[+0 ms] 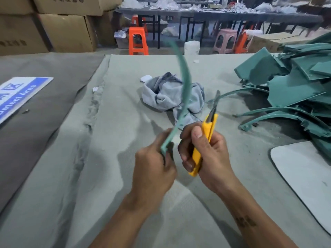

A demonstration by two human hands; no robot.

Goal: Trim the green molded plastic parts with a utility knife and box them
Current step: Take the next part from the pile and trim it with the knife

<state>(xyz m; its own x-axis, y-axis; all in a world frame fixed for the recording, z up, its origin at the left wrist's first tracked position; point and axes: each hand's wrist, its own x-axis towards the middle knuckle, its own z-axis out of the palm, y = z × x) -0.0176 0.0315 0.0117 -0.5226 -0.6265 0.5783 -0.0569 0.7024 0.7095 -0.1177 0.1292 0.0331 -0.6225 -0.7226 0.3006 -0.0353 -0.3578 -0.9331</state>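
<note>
- Head view, biggest thing first: the grey felt-covered work table [125,176] runs under everything, both hands held up above it, not resting on it.
- Off to the right of the grips, well apart, there's the heap of green molded plastic parts [295,83], flat panels and curved strips all tangled. No box for the finished ones that I can spot near the hands.
- Beyond the hands, a crumpled grey cloth [172,97] lies on the felt.
- The piece being worked is a long curved green plastic strip [185,81], rising up and away from the left hand [154,174], which has its fingers curled round the strip's lower end.
- Right hand [206,154] is wrapped round a yellow utility knife [204,144], thumb laid along the handle, dark blade [215,102] out and pointing up, just right of the strip and not touching it as far as I can tell.
- My take on doing this bit well: bring the blade to the edge just above the left grip, keep it shallow, shave away from the holding fingers, and steady the strip since it looks bendy.
</note>
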